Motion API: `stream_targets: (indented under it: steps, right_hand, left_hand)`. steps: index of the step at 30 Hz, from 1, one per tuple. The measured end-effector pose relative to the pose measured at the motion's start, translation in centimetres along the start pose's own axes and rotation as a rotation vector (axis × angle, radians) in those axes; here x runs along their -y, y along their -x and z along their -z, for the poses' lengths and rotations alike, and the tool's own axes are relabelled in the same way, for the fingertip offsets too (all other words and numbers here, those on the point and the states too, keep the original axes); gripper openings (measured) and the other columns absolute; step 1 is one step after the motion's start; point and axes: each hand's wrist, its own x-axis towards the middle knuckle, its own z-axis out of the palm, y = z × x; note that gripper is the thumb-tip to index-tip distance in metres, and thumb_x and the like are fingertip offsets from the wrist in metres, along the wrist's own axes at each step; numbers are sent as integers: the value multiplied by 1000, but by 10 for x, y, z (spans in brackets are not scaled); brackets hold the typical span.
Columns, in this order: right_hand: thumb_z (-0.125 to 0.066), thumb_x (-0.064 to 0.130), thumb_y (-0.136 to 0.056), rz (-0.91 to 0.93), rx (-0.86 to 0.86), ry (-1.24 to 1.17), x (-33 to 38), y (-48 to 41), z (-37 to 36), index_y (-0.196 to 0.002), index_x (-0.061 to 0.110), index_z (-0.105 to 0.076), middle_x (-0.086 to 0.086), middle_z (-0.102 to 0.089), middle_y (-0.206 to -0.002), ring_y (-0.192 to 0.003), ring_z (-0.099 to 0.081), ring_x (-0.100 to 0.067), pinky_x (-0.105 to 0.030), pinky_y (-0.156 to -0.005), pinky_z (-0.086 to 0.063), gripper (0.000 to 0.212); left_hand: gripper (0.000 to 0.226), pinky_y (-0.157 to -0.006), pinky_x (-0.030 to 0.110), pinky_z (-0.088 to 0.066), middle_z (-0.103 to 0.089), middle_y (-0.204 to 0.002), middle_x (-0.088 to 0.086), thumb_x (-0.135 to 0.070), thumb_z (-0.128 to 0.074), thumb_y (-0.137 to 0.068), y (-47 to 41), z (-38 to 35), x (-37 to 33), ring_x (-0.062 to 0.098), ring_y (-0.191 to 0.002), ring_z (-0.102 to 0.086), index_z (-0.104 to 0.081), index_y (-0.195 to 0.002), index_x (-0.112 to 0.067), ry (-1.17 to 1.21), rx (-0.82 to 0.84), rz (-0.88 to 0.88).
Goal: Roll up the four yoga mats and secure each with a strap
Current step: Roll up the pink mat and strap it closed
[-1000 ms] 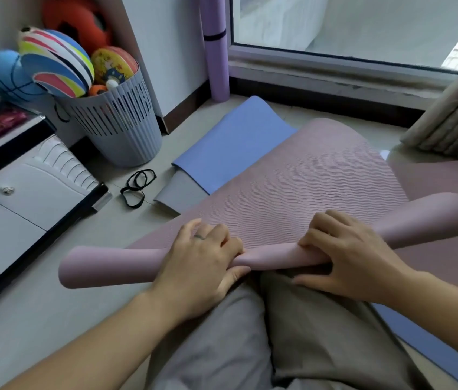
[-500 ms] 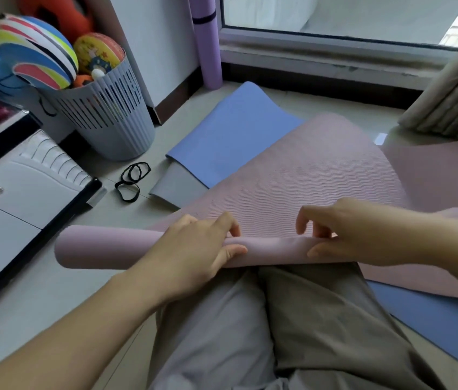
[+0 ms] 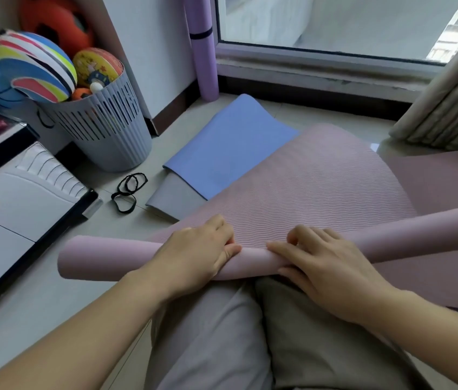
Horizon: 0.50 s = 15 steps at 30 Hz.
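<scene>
Here, the pink yoga mat (image 3: 306, 192) is being rolled, and the roll is only just begun.
The left hand (image 3: 194, 254) and right hand (image 3: 326, 268) each have their grip closed over the thin roll at the near edge, by the knees; most of the mat lies flat beyond. Next, probably: push the roll farther away, keeping its ends even. The black strap loops (image 3: 129, 190) lie on the floor, left.

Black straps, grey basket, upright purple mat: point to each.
black straps (image 3: 130, 193), head view, where the loops meet.
grey basket (image 3: 109, 142), head view, slatted front wall.
upright purple mat (image 3: 204, 66), head view, mid-roll below its black band.
</scene>
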Motion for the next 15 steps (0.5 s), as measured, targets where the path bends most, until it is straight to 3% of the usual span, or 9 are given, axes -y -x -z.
stream_targets:
  steps: [3,5,7,10,12,14,15]
  right_hand:
    - [-43,45,-90,-68,57,-121,-10,-16,5,-112,26,-66,7,-52,-87,-84,-44,-16,-39,-63,-50,37]
    - [-47,46,-92,-120,148,-192,-16,-26,10,-119,33,-64,11,-47,-87,-88,-36,-11,-36,-76,-46,34]
    - [-54,40,-94,-139,290,-286,-22,-33,14,-124,36,-61,12,-48,-88,-89,-40,-9,-27,-79,-37,32]
    - [-62,32,-91,-193,434,-561,-31,-47,25,-118,32,-67,13,-60,-90,-86,-55,-2,-25,-83,-43,28]
    - [-62,35,-90,-282,480,-669,-39,-55,26,-117,34,-67,15,-67,-98,-91,-60,0,-25,-89,-47,27]
    - [-60,42,-90,-320,424,-546,-37,-54,24,-125,33,-58,11,-64,-108,-93,-57,-4,-21,-87,-45,37]
    - [-57,48,-89,-254,308,-347,-33,-51,22,-128,31,-53,7,-60,-112,-95,-54,-9,-23,-85,-43,43]
  left_hand:
    - [25,-70,30,-41,-45,-113,-11,-48,-41,-96,-1,-3,3,16,-95,-57,-51,-107,-28,62,-167,33]
    - [21,-61,27,-44,-50,-106,-8,-45,-45,-92,3,-9,1,17,-84,-59,-52,-101,-27,-16,-382,-81]
    - [23,-62,31,-48,-57,-98,-5,-47,-45,-89,11,-20,-2,18,-84,-54,-49,-95,-25,-86,-470,-193]
    - [42,-72,30,-41,-60,-99,-4,-59,-47,-79,16,-24,-2,18,-88,-51,-49,-100,-23,-152,-411,-175]
    - [37,-71,31,-43,-61,-95,-5,-53,-47,-76,14,-22,-1,19,-85,-56,-52,-98,-24,-167,-365,-161]
    - [33,-65,31,-51,-62,-89,-7,-50,-46,-76,9,-15,0,18,-78,-60,-57,-93,-25,-137,-312,-144]
    - [32,-64,29,-52,-62,-87,-8,-51,-46,-76,9,-12,0,18,-77,-61,-59,-91,-25,-111,-274,-135]
